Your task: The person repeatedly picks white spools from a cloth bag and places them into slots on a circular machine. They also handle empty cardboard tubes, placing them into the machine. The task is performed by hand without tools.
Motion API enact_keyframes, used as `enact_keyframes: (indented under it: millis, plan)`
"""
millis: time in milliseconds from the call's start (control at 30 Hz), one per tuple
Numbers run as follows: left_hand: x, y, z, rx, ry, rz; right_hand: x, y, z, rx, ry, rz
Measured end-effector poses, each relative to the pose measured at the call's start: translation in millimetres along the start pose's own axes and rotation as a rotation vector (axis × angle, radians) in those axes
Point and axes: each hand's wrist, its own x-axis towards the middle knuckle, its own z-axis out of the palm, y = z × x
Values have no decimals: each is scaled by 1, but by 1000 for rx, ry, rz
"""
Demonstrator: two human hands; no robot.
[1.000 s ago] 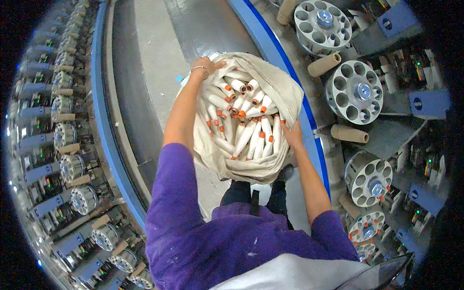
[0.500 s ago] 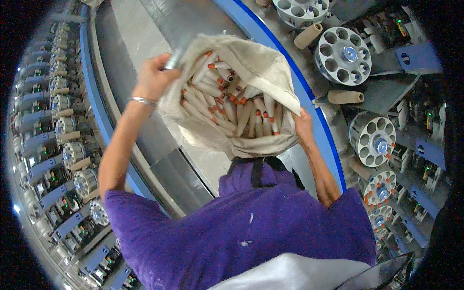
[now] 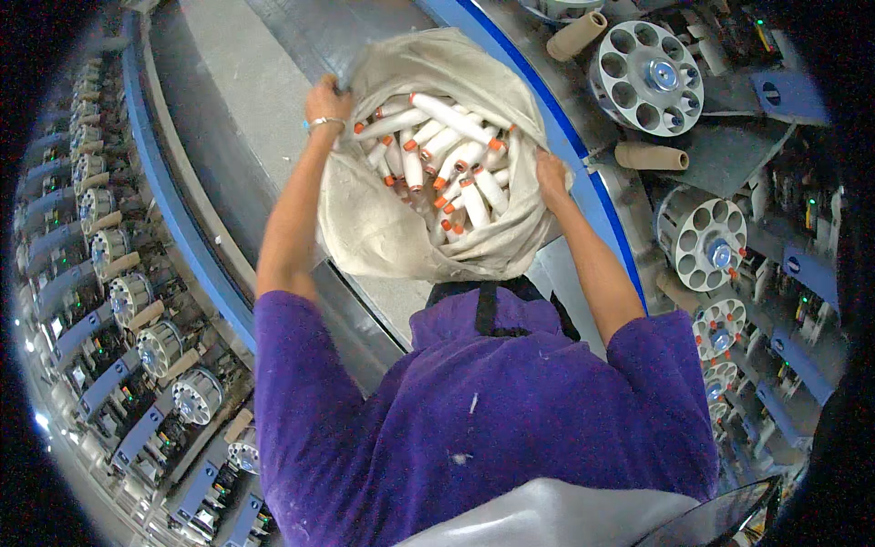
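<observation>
two edges of an off-white cloth sack (image 3: 387,242), in front of the torso (image 3: 510,410), are clamped in curled fingers: left hand (image 3: 325,101) at left, right hand (image 3: 552,179) at right. the sack contains loosely piled white yarn bobbins (image 3: 453,119) with orange tips (image 3: 495,144).

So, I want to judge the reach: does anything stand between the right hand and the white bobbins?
Yes: the right-hand side of the cloth sack, gripped at its rim by the right hand, stands between it and the white bobbins inside. Nothing visible covers the opening from above.
</observation>
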Motion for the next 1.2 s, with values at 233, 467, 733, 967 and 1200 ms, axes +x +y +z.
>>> enact_keyframes:
  millis: [233, 467, 733, 967, 1200]
  plan:
    - [-47, 50, 51, 429, 434, 583, -44, -8, -17, -342, 87, -212]
    - [-78, 139, 123, 245, 109, 1029, -63, -70, 10, -259, -99, -630]
    - [-32, 150, 124, 248, -360, 1068, -10, -79, 42, -467, -90, -671]
    - [25, 95, 48, -355, -365, 350, 20, -90, 44, -468, -62, -716]
    - [-67, 59, 58, 358, -665, 441, 34, -123, 100, -730, -48, -733]
